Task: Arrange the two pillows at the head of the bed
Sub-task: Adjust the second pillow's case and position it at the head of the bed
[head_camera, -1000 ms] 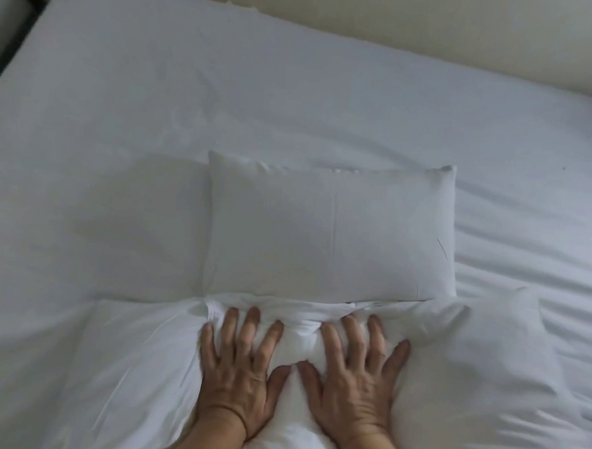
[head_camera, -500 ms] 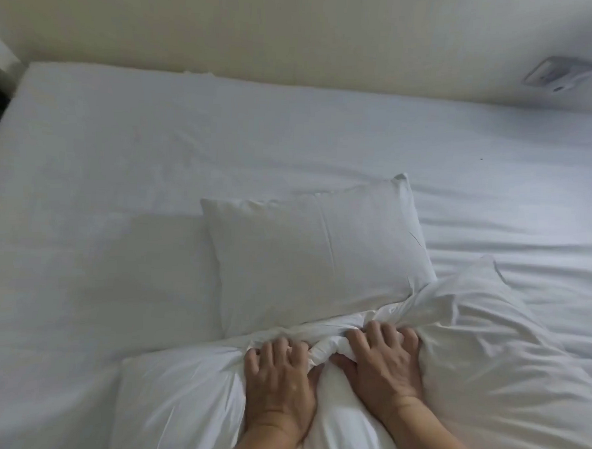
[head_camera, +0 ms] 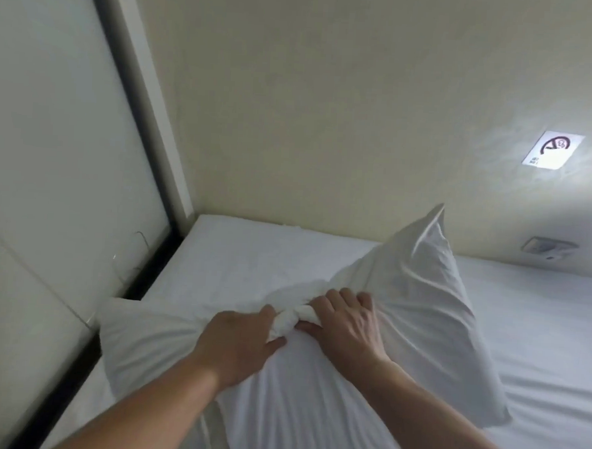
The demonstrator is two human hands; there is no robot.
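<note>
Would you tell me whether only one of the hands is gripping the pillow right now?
No, both the left hand and the right hand are clenched on bunched fabric along the top edge of the pillow.

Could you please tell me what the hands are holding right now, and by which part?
Both the left hand and the right hand grip the white pillow by bunched fabric at the middle of its upper edge.

**Camera setup: single head view**

One wide-angle head-worn camera, looking forward and slightly down across the bed (head_camera: 251, 256) toward the cream wall (head_camera: 328, 106) behind it. Close range: both forearms enter from the bottom edge. A glass partition (head_camera: 52, 143) fills the left side.
</note>
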